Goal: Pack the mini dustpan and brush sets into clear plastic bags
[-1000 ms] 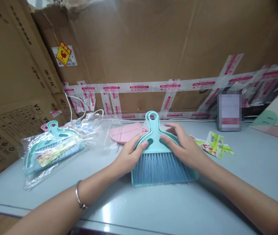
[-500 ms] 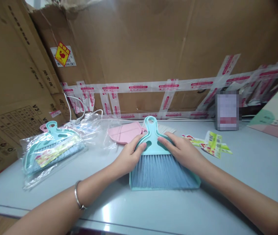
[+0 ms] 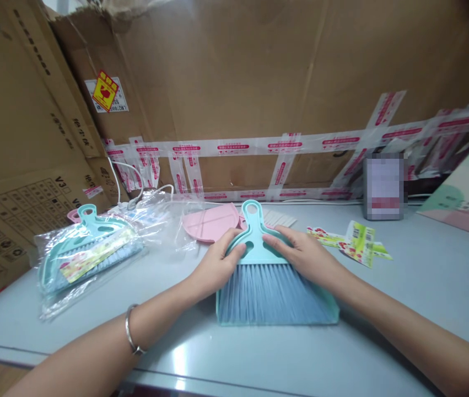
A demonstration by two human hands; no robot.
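A mint-green hand brush (image 3: 273, 292) with blue bristles lies nested on a matching dustpan (image 3: 333, 317), its looped handle pointing away from me. My left hand (image 3: 220, 262) grips the pair at the left shoulder, thumb on top near the cut-out. On the right shoulder my right hand (image 3: 304, 251) does the same, fingers wrapped over the edge. Most of the dustpan is hidden beneath the brush. Just behind the handle rests a pink dustpan (image 3: 209, 223), with a pale-bristled brush (image 3: 279, 219) partly covered beside it.
On the left, a clear plastic bag (image 3: 89, 253) holds another mint brush and dustpan. Colourful label cards (image 3: 360, 242) lie to the right, before a phone-like device (image 3: 384, 187) with a blurred screen. Large cardboard boxes (image 3: 234, 71) wall off the back and left of the table (image 3: 168, 336).
The brush and dustpan have shifted slightly toward me, still between both hands. More of the pale brush behind shows now.
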